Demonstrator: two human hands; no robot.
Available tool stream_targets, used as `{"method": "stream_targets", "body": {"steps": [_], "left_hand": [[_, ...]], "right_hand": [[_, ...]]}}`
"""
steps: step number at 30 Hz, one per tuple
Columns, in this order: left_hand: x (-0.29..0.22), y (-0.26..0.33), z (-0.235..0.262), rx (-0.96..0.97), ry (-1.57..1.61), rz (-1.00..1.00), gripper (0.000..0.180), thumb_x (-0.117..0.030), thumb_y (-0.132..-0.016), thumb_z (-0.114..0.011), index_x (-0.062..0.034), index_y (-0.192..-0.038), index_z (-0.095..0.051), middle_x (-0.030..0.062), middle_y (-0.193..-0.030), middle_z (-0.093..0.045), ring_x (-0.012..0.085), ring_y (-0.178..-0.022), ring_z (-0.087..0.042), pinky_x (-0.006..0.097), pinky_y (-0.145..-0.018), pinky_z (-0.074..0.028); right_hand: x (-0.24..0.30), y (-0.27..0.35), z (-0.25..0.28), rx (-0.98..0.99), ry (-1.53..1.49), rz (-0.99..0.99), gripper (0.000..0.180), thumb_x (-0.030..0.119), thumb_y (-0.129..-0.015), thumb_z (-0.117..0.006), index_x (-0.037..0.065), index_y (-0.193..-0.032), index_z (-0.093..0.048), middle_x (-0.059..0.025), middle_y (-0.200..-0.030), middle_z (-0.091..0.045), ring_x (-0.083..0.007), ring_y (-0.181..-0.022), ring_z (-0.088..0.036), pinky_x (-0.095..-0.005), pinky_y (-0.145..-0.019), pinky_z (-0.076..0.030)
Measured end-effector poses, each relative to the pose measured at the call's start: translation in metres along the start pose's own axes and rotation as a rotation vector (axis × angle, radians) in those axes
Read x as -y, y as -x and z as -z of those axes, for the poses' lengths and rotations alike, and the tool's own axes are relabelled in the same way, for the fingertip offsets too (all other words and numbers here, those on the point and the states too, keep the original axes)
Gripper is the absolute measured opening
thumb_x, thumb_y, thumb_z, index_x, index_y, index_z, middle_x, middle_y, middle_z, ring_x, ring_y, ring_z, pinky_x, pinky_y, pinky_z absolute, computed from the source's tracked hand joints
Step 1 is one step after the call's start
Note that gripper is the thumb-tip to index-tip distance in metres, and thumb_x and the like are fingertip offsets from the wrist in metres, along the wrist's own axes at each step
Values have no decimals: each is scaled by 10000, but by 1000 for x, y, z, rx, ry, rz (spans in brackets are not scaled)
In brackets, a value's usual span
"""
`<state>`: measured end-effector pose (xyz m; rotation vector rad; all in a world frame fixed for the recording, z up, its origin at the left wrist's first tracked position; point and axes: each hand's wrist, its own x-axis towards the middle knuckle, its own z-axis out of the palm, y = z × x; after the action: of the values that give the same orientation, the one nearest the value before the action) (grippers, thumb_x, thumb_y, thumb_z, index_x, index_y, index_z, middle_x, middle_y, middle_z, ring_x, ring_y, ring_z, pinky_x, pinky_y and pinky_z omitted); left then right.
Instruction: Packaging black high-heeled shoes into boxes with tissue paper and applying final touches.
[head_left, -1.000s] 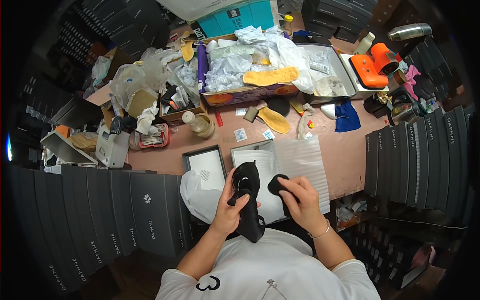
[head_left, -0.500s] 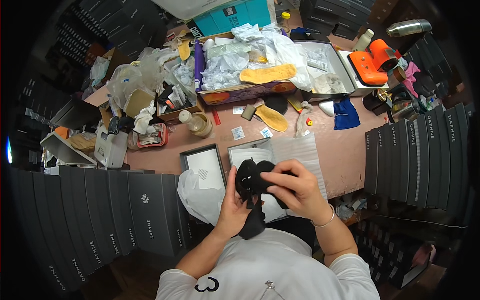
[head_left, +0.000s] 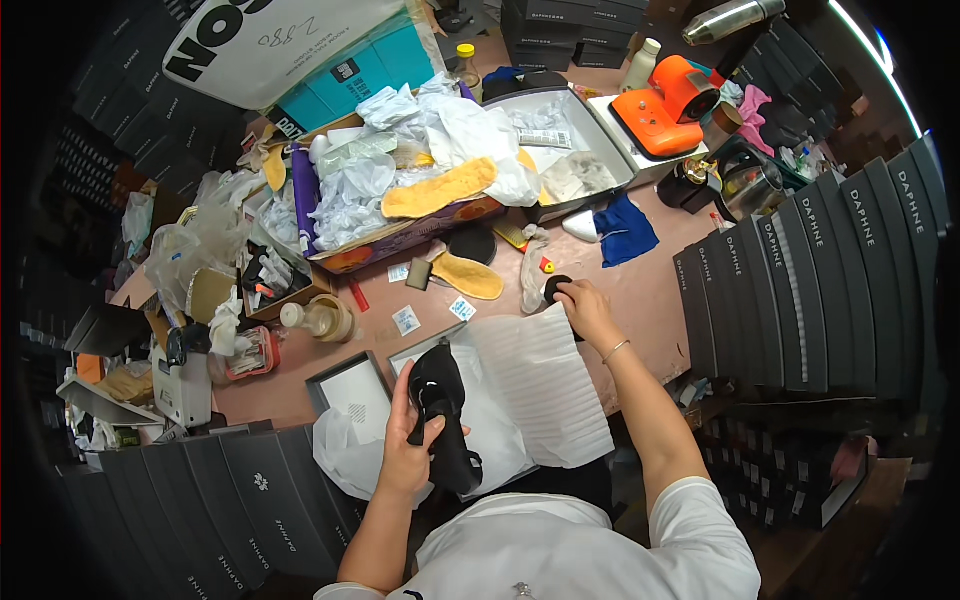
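My left hand [head_left: 406,455] is closed round a black strapped shoe [head_left: 438,378], its thumb across the middle. The shoe hangs over an open shoe box [head_left: 480,400] lined with white paper. Farther right, my right hand [head_left: 592,312] is stretched over the table at the far edge of a sheet of white ribbed foam [head_left: 545,385]. Its fingers are closed on a small black pad-like piece [head_left: 556,289], partly hidden beneath them; its exact kind I cannot make out. Close by lie a pale crumpled cloth strip [head_left: 535,270] and a yellow insole [head_left: 468,275].
A grey box lid [head_left: 352,385] and crumpled white tissue [head_left: 350,445] lie left of the shoe box. A carton of crumpled paper [head_left: 400,240] stands behind, with an orange device [head_left: 658,110] at the back right. Dark shoe boxes [head_left: 800,270] flank both sides.
My right hand has moved away from the shoe, out to the right and forward, with the black piece. The left hand keeps the shoe. The view has shifted and tilted.
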<state>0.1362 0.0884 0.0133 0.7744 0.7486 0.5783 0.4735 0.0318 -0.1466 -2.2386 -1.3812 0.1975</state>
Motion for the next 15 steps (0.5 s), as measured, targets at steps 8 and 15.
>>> {"method": "stream_targets", "body": {"steps": [8, 15], "left_hand": [[12, -52, -16, 70, 149, 31, 800, -9, -865, -577, -150, -1514, -130, 135, -1272, -486, 204, -993, -596, 406, -813, -577], [11, -58, -8, 71, 158, 21, 809, -19, -868, -576, -127, -1518, -105, 128, -1215, -502, 203, -951, -592, 388, -812, -561]], "right_hand": [[0, -134, -48, -4, -221, -345, 314, 305, -843, -646, 4, -907, -707, -197, -840, -684, -342, -763, -666, -404, -708, -515], [-41, -120, -91, -268, -194, -51, 159, 160, -819, -655, 15, -883, -649, -197, -859, -608, -376, -798, -593, -422, -766, -479]]}}
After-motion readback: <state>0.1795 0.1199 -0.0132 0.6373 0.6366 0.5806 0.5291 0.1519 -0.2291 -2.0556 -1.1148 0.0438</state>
